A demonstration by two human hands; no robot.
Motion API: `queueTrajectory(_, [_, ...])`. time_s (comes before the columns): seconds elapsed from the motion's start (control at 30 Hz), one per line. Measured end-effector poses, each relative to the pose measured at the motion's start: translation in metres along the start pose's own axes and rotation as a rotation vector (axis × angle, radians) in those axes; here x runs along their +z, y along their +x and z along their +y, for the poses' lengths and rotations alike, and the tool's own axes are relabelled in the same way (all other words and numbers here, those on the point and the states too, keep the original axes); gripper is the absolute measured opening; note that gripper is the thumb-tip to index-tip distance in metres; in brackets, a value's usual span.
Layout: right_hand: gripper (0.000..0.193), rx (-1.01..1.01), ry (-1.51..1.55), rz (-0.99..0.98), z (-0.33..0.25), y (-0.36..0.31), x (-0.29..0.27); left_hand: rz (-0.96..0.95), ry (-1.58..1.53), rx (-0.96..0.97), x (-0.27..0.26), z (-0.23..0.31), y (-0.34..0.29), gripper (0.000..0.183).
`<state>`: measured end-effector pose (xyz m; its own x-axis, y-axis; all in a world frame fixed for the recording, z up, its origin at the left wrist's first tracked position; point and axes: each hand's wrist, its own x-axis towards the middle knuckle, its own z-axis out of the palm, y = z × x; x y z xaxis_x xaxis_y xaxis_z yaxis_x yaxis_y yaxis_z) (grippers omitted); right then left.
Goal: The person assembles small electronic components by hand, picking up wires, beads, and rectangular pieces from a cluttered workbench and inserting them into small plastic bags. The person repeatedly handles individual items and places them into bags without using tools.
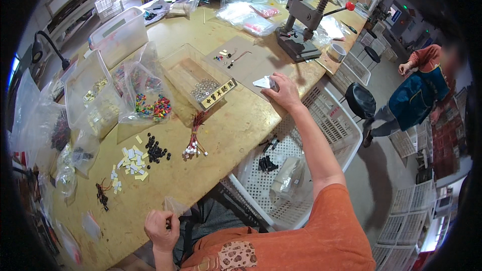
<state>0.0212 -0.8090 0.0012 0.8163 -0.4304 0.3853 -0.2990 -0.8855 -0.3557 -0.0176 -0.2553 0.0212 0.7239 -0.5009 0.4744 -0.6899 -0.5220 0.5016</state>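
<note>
My left hand [161, 230] is closed at the table's front edge, pinching a small clear plastic bag [174, 205]. Stretched forward, my right hand [284, 93] has its fingers closed on a white slip [262, 83] by the table's right edge; a grey part beside the fingers is too small to name. Between the hands lies a bundle of thin wires [194, 143] with white connectors. Black round parts [156, 151] and white and yellow pads [133, 161] are in loose piles on the left. A dark coil of wire [103, 196] lies nearer me.
A clear bin [175, 73] of metal rings and a bag of colourful small parts [153, 108] stand behind. A hand press [301, 25] with a red knob is far right. Below the right edge sits a white basket [326, 163]. A person [422, 90] is at the right.
</note>
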Motion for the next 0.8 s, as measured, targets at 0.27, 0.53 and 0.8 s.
queueTrajectory(0.27, [0.053, -0.136, 0.179, 0.05, -0.002, -0.004, -0.003, 0.027, -0.011, 0.025, 0.0, -0.002, 0.0, 0.018])
queueTrajectory(0.53, [0.058, -0.159, 0.229, -0.044, -0.056, -0.036, 0.004, 0.047, 0.016, 0.047, 0.002, -0.004, -0.004, 0.02])
queueTrajectory(0.8, [0.044, -0.22, 0.54, 0.024, -0.13, -0.081, -0.01, 0.05, -0.004, 0.066, 0.002, -0.006, -0.005, 0.02])
